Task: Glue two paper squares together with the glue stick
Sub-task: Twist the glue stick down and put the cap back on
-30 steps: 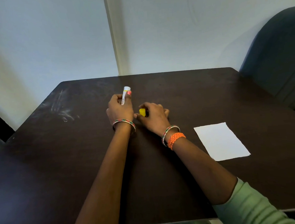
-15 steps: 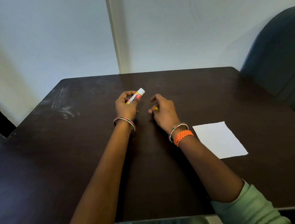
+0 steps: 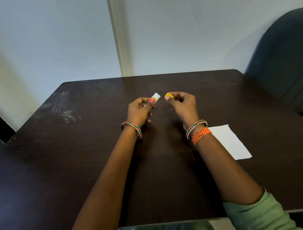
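Now glue stick (image 3: 155, 97) and cap (image 3: 170, 96) apart.

The glue stick (image 3: 155, 97) is white with a yellow band; the cap (image 3: 169, 96) is yellow. The paper (image 3: 230, 142) at the near right is white on a dark brown table (image 3: 80, 161), which bears pale scuffs at the far left. Both bangles (image 3: 132, 128) are silver with red and green; the wristband (image 3: 201, 135) is orange and braided. The sleeve (image 3: 259, 214) is pale green.
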